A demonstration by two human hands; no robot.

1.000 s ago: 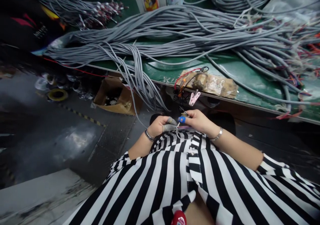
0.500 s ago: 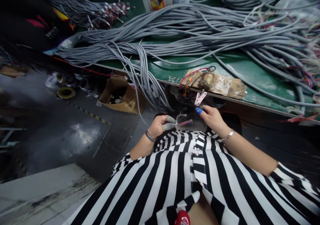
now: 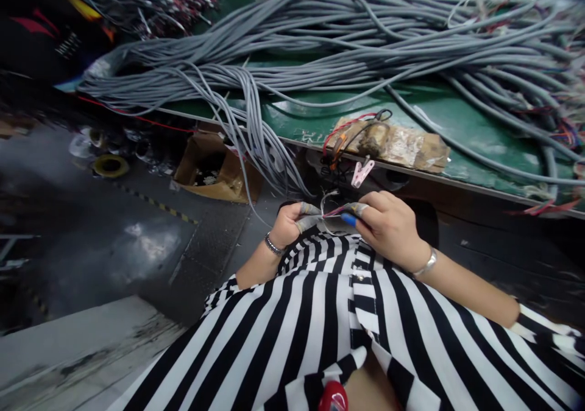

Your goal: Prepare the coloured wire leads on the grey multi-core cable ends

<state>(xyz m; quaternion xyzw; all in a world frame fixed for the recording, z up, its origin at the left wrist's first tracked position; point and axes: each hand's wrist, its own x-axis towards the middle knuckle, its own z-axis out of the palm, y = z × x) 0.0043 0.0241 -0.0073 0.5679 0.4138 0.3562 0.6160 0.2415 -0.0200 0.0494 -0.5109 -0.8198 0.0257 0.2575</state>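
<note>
My left hand is closed in a pinch on the end of a grey cable, with grey tape on its fingertips. Thin coloured wires stick out of that cable end toward the right. My right hand is closed too, pinching those wires between taped fingertips, one tip wrapped in blue. Both hands sit close together over my lap, above a black-and-white striped garment. The held cable runs up to the bundle hanging off the bench edge.
A green bench carries large heaps of grey cables. At its edge lie a taped brown block with red and black leads and a pink clip. An open cardboard box and a tape roll are on the dark floor.
My right hand, which had drawn away toward the pink clip half a second ago, has come back to the left hand and pinches the wires again.
</note>
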